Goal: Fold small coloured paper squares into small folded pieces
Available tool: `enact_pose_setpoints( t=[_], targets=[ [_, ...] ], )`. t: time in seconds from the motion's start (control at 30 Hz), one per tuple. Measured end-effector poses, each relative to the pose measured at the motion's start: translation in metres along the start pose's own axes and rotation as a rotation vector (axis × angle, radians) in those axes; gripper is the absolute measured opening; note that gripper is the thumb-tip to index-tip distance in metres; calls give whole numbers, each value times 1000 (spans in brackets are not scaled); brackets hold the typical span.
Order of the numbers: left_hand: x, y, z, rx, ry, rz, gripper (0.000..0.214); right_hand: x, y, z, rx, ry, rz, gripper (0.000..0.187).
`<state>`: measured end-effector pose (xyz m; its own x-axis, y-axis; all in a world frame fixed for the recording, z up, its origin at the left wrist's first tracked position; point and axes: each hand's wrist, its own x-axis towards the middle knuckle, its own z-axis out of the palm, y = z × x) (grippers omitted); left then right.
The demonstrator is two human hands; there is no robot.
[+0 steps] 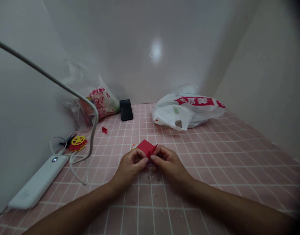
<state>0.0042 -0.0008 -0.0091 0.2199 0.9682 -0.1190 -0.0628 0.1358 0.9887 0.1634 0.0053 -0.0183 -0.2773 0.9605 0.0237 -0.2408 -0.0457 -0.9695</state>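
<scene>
A small red sheet of paper (145,146), folded along its right side, is held above the middle of the pink tabletop. My left hand (132,163) pinches its lower left edge between thumb and fingers. On the other side, my right hand (166,160) is closed on the folded right corner, thumb in front. The two thumbs nearly meet at the paper's lower corner. Part of a light, colourful piece (134,146) peeks out behind the left fingers; most of it is hidden. A small folded red paper piece (104,130) lies farther off to the left.
A black phone (126,110) lies near the back wall, between a plastic bag (101,101) and a white bag (189,107). Leftward are yellow and red cut-outs (77,141), a white lamp base (37,182) with its bent arm (94,130), and a cable. Walls enclose the pink gridded table (213,156).
</scene>
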Motion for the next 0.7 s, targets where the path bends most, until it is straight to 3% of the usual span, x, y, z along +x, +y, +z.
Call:
enact_pose_setpoints(
  t=[0.53, 0.7],
  targets=[
    [-1, 7, -1, 140, -33, -31, 23, 0, -2, -4, -162, -13, -19, 25],
    [1, 10, -3, 71, -58, -42, 24, 1, -3, -5, -193, -14, -53, 32]
  ],
)
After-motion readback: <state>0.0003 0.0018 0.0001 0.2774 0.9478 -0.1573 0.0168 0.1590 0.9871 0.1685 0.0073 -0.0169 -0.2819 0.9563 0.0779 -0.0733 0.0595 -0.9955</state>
